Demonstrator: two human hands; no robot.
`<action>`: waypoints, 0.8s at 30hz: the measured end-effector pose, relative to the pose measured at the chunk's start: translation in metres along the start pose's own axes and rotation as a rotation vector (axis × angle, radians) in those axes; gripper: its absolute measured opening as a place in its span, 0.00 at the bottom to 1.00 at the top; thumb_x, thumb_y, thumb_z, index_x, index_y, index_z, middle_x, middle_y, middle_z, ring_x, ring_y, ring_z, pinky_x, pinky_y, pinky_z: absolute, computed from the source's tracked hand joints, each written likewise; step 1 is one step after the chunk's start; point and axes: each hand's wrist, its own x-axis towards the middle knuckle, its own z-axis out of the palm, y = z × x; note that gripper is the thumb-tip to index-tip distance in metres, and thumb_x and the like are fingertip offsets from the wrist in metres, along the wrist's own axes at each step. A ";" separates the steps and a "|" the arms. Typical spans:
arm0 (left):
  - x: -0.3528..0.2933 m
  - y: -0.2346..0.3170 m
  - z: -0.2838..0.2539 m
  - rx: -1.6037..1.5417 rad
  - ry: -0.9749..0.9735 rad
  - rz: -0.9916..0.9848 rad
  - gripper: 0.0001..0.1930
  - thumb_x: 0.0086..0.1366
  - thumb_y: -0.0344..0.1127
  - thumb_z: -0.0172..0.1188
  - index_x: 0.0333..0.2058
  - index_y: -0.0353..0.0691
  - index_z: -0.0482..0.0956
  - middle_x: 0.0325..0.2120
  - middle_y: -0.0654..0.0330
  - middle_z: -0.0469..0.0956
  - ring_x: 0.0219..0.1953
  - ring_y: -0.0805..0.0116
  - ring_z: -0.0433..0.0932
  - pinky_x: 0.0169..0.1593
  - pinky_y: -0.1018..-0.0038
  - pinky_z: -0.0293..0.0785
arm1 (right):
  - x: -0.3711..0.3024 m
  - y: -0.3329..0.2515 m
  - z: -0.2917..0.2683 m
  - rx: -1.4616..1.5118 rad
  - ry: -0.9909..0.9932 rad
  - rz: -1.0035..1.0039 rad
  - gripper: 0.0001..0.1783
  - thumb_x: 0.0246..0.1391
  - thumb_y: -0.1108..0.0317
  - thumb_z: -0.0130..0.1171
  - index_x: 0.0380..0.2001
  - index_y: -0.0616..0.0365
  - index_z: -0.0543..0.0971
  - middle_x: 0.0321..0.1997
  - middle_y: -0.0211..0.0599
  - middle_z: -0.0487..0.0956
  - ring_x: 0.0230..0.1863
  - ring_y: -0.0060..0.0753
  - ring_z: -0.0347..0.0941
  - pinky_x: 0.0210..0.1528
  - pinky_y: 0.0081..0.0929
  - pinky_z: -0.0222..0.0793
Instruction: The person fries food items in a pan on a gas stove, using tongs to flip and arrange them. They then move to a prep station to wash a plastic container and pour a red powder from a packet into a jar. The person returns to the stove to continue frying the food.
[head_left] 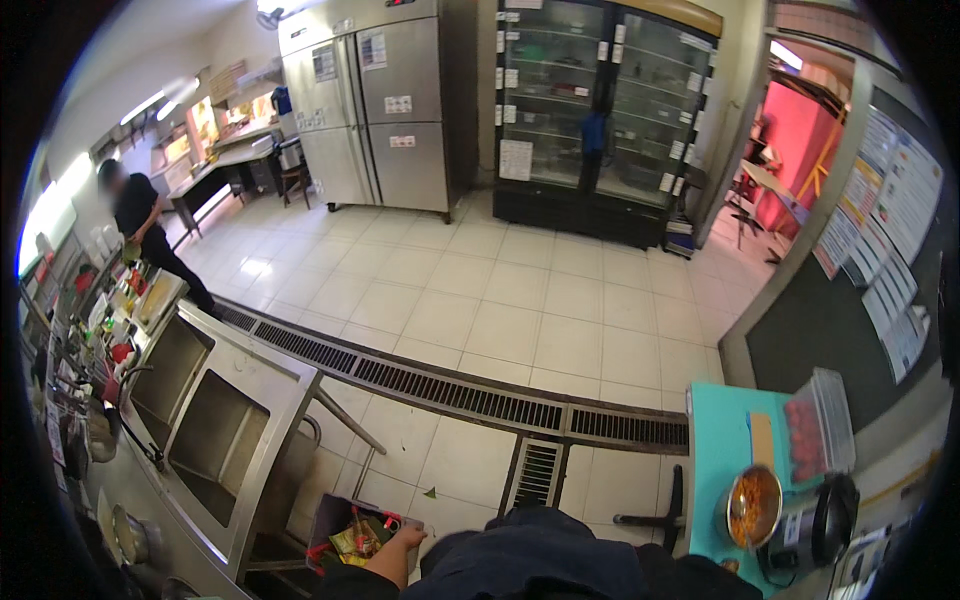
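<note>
1. Left hand (408,535): closed, fingers curled at the right edge of the bin (331,512); looks like a grasp on the rim. Fingertips hidden, so exact finger wrap can't be told.
2. Wrist bare, dark sleeve (352,580) on the forearm, which comes up from the lower edge just left of the person's torso.
3. Bin: open-topped, boxy, dark walls, red along the rim. Sits low, beside the near end of the steel sink (302,385). Whether its base touches the floor, can't tell.
4. Inside bin: crumpled wrappers (357,542), mostly yellow and green with some red, loosely heaped. Too small to sort piece by piece.
5. Small green scrap (430,492) on pale floor tiles (500,290), near the bin and apart from it.
6. Sink has two basins side by side; a floor drain grate (455,400) runs past its far end, with a short branch toward the person.
7. Right side: turquoise table (705,430) with a metal bowl of orange food (752,508), black appliance (832,520) just beside it, clear tub of red items (805,435) behind.
8. Background: steel refrigerator (400,100), glass-door cooler (560,110) to its right. Co-worker (140,210) in dark clothes stands at the far-left counter, well apart.
</note>
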 end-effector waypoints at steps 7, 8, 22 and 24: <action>-0.010 -0.007 -0.023 -0.490 -0.185 -0.398 0.19 0.56 0.46 0.55 0.37 0.36 0.78 0.36 0.49 0.78 0.35 0.56 0.77 0.39 0.63 0.72 | 0.174 -0.194 -0.331 -0.124 0.555 -0.246 0.17 0.47 0.62 0.47 0.33 0.61 0.79 0.24 0.43 0.79 0.25 0.39 0.75 0.30 0.38 0.70; -0.026 -0.017 -0.019 -0.592 -0.147 -0.503 0.18 0.56 0.46 0.55 0.37 0.36 0.78 0.36 0.49 0.77 0.36 0.56 0.77 0.40 0.63 0.72 | 0.179 -0.272 -0.367 -0.311 0.485 -0.472 0.16 0.48 0.63 0.48 0.34 0.61 0.79 0.24 0.42 0.79 0.24 0.39 0.74 0.30 0.36 0.70; 0.174 0.133 -0.485 -1.048 0.406 -0.089 0.18 0.61 0.36 0.50 0.49 0.38 0.71 0.45 0.52 0.72 0.50 0.53 0.69 0.51 0.65 0.67 | 0.186 -0.662 -0.415 -0.260 -0.127 -0.208 0.20 0.53 0.61 0.49 0.43 0.64 0.76 0.43 0.42 0.78 0.42 0.33 0.75 0.45 0.24 0.69; 0.194 0.141 -0.552 -1.115 0.430 0.125 0.21 0.62 0.41 0.51 0.51 0.37 0.68 0.43 0.54 0.73 0.44 0.63 0.73 0.46 0.68 0.69 | 0.236 -0.695 -0.425 -0.299 -0.154 -0.198 0.19 0.53 0.62 0.49 0.42 0.64 0.75 0.41 0.42 0.78 0.40 0.33 0.75 0.42 0.25 0.69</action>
